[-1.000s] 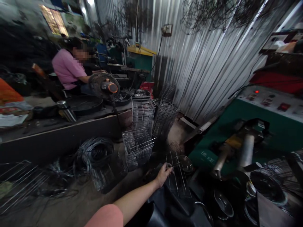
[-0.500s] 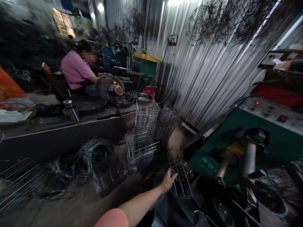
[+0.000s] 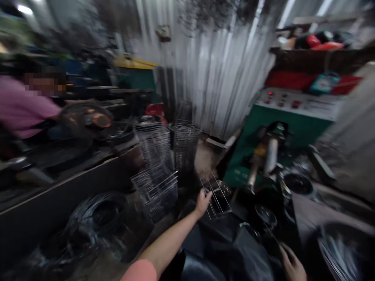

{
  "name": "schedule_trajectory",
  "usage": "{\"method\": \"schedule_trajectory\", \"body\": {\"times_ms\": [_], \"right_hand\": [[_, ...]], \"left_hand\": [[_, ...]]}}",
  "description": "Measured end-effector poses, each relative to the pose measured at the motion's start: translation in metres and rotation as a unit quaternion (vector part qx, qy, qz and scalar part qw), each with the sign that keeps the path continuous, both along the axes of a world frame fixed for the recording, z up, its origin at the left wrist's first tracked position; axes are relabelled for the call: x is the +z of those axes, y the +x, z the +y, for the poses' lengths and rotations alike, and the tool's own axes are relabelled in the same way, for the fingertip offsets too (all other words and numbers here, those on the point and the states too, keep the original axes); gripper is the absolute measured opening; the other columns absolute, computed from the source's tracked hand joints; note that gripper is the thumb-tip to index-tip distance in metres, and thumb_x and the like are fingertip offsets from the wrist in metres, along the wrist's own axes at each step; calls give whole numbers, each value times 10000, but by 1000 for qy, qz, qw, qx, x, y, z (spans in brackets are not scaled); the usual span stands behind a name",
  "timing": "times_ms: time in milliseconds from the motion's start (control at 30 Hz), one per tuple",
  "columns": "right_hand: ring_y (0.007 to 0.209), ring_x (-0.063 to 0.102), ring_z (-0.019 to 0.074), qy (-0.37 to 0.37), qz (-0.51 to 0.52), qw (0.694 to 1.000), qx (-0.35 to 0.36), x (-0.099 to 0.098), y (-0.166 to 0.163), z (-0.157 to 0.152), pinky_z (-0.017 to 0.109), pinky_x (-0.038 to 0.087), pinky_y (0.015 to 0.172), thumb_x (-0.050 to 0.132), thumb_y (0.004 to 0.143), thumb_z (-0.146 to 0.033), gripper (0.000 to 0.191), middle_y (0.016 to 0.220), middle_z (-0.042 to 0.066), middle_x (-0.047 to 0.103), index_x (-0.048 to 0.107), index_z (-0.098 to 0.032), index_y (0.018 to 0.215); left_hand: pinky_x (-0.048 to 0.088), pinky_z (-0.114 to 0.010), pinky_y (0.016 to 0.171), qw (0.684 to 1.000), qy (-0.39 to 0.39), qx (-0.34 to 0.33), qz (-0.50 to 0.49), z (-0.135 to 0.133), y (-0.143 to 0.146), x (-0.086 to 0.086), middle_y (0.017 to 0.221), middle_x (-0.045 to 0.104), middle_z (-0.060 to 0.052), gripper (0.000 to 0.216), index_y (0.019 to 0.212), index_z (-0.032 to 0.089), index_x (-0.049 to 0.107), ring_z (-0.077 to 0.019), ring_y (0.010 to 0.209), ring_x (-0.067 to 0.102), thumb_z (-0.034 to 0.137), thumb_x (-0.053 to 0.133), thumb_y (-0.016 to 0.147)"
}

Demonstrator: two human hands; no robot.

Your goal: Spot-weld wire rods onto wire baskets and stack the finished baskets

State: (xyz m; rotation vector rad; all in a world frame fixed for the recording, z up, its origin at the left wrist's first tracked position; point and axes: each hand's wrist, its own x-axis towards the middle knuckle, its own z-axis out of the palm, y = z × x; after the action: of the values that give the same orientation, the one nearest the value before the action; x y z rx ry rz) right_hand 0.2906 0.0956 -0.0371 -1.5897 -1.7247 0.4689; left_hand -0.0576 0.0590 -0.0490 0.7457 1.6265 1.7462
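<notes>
My left hand [image 3: 203,201] reaches forward with its fingers closed round the edge of a small wire rack [image 3: 214,196], which it holds just above my dark-clothed lap. A round metal bowl [image 3: 222,190] sits right behind the rack. My right hand [image 3: 291,265] shows at the bottom right edge, low beside a dark pan [image 3: 265,215]; its fingers are blurred and I cannot tell what they hold. The whole picture is smeared by motion.
Stacks of wire baskets [image 3: 156,164] stand on the floor ahead. Coils of black wire [image 3: 96,210] lie at the left by a low bench [image 3: 58,187]. A green machine [image 3: 281,128] with a control panel stands at the right. A person in a pink shirt [image 3: 20,109] sits behind a fan [image 3: 88,121].
The view has swung to the right and blurred. My left hand still grips the wire rack, now slightly lower. My right hand has come into view at the bottom right.
</notes>
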Motion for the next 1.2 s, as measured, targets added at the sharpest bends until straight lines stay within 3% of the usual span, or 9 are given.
{"method": "schedule_trajectory", "body": {"times_ms": [133,200,333,533,667,1200], "right_hand": [[908,607,285,53,-36,998,-9,43,4,4,445,458,851,415,771,-465,350,923,100,661,671,-245,863],[892,580,260,95,-85,992,-17,71,-4,20,428,415,876,410,810,-411,339,884,99,641,678,-222,895],[870,543,214,132,-101,983,73,103,-32,39,354,387,828,434,872,-349,292,869,73,620,693,-224,924],[852,538,194,112,-108,980,127,98,-66,46,356,307,815,513,883,-420,256,812,31,625,711,-259,866],[856,535,189,104,-114,977,149,94,-75,48,360,270,814,507,893,-419,252,842,25,665,701,-259,876],[840,519,176,66,-142,972,177,93,-66,59,353,238,779,478,915,-380,256,878,25,693,666,-219,849]], "left_hand": [[362,-246,660,995,15,-96,38,24,-2,46,660,486,43,247,786,192,498,-109,625,461,370,644,697],[363,-236,653,989,28,-133,51,32,1,64,679,496,43,269,817,192,499,-104,629,467,371,654,692],[357,-218,592,979,37,-190,65,26,12,82,651,491,49,281,825,180,504,-90,584,458,359,671,687],[309,-200,507,965,-13,-263,12,16,24,79,562,437,75,307,827,176,503,-75,504,408,387,673,682],[292,-197,490,960,-43,-276,17,18,27,77,554,432,76,306,824,176,520,-72,494,391,389,680,673],[290,-220,536,955,-55,-291,-6,34,43,86,574,440,67,296,805,172,539,-83,532,381,351,702,635]]}}
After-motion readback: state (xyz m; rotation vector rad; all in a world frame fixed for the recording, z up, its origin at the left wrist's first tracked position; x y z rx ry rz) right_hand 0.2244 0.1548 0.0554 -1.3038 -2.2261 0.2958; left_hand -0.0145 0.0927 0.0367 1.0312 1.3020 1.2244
